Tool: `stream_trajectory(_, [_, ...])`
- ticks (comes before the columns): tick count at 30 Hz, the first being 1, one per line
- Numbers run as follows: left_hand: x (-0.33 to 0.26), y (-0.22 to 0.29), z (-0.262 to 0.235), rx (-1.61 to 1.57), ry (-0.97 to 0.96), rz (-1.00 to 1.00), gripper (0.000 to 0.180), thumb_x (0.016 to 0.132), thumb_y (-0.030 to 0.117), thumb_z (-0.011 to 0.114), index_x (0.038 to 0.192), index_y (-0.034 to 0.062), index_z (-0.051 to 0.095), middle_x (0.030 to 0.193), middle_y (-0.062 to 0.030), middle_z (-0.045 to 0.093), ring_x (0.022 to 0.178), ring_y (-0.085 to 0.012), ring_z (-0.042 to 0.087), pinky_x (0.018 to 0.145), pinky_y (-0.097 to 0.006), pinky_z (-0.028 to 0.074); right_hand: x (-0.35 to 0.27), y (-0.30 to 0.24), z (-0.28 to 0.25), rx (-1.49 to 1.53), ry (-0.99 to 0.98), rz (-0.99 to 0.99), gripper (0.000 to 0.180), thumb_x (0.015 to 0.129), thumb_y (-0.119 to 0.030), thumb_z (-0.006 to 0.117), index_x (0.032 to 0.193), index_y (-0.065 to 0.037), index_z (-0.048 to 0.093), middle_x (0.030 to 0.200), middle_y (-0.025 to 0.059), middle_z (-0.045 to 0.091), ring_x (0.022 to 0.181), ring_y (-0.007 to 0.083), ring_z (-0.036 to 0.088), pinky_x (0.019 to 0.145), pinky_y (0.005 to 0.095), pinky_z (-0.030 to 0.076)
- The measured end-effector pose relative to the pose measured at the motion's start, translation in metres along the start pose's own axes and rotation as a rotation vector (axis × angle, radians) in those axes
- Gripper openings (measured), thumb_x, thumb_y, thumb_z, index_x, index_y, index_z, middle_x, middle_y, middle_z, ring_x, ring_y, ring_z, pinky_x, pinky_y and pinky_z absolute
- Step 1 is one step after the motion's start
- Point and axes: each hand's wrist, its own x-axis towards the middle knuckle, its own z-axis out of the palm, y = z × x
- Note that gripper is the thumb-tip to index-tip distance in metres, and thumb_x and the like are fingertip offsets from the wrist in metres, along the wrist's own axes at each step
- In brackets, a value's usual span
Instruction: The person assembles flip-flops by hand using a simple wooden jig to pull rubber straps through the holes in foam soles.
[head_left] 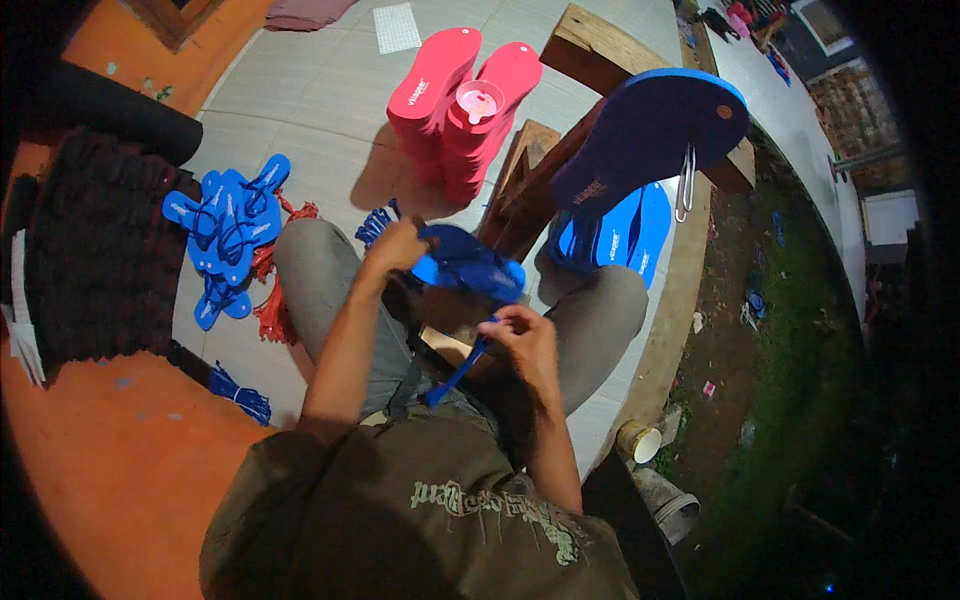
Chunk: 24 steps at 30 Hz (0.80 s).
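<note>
My left hand grips the far end of a blue flip-flop sole held over my lap. A blue rubber strap hangs down from the sole, and my right hand pinches its upper part just under the sole. Both forearms reach forward between my grey-trousered knees.
A pile of blue straps lies on the tiled floor at my left. Stacks of red soles stand ahead, with a pink cup on them. A dark blue sole rests on a wooden stand, blue soles below it. Dirt ground lies to the right.
</note>
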Motion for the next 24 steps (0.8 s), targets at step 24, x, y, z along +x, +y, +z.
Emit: stream_trajectory(24, [-0.080,0.176,-0.029,-0.652,0.122,0.579,0.017,0.081,0.006,0.058,0.096,-0.0018,0.062,0.085,-0.0087,0.063,0.076,-0.0131,0.058,0.070,-0.026,0.046,-0.004,-0.096,-0.027,-0.202,-0.033,-0.469,0.024,0.077,-0.009,0.064,0.098,0.002,0.061,0.098,0.0116,0.062,0.093,0.0170,0.056,0.081,0.0284,0.042])
